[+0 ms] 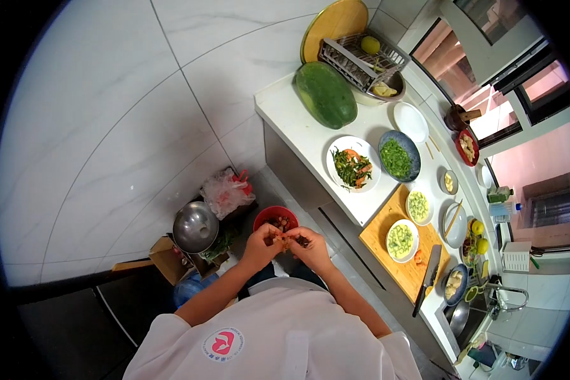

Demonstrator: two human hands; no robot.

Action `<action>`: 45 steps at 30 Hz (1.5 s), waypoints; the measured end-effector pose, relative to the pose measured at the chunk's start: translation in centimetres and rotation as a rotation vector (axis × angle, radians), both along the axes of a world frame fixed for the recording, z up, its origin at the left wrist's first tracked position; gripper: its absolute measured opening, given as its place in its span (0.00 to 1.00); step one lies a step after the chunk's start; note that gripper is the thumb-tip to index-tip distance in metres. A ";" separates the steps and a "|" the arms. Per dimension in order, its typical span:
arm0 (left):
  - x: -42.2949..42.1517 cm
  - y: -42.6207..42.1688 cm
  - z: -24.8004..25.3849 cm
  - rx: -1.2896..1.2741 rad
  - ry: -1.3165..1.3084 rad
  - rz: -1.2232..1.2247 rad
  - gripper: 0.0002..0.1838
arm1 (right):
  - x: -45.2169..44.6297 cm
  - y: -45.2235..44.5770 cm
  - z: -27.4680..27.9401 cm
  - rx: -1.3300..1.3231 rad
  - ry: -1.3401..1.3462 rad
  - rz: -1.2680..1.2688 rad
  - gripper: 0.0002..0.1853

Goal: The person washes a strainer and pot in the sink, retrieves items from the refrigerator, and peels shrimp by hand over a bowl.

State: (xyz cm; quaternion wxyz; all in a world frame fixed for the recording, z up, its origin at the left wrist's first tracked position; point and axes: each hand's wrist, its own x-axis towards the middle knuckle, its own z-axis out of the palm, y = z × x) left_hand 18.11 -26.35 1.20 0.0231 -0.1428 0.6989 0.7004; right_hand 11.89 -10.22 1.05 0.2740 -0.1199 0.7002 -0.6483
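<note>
Both hands are close together over a red bowl (275, 216) that stands low in front of me and holds dark and reddish pieces. My left hand (264, 244) has its fingers closed round a small reddish-orange piece. Facing it, my right hand (310, 248) pinches at the same small piece, which lies between the two sets of fingertips. The piece is too small to name for certain.
On the counter at the right are a watermelon (326, 95), a plate of cooked greens (353, 164), a bowl of chopped greens (399, 156), and a cutting board (386, 218) with bowls and a knife (427, 278). A metal bowl (195, 227) is at the left.
</note>
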 end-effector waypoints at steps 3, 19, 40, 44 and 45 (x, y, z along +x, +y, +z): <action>-0.1 0.2 1.5 -0.118 0.077 -0.026 0.08 | -0.3 -0.2 0.9 0.158 0.328 0.048 0.08; 0.4 0.1 2.5 -0.026 0.098 -0.014 0.08 | 0.4 0.4 -0.7 -0.039 -0.135 -0.175 0.01; 0.0 -0.6 1.4 0.286 -0.182 -0.112 0.08 | 0.3 0.6 -0.9 -0.158 -0.196 -0.224 0.02; 0.1 -0.9 1.2 0.271 -0.196 -0.141 0.10 | 0.3 0.5 -0.7 -0.152 -0.195 -0.240 0.02; 0.1 -0.9 1.2 0.265 -0.200 -0.142 0.10 | 0.3 0.5 -0.6 -0.151 -0.195 -0.239 0.02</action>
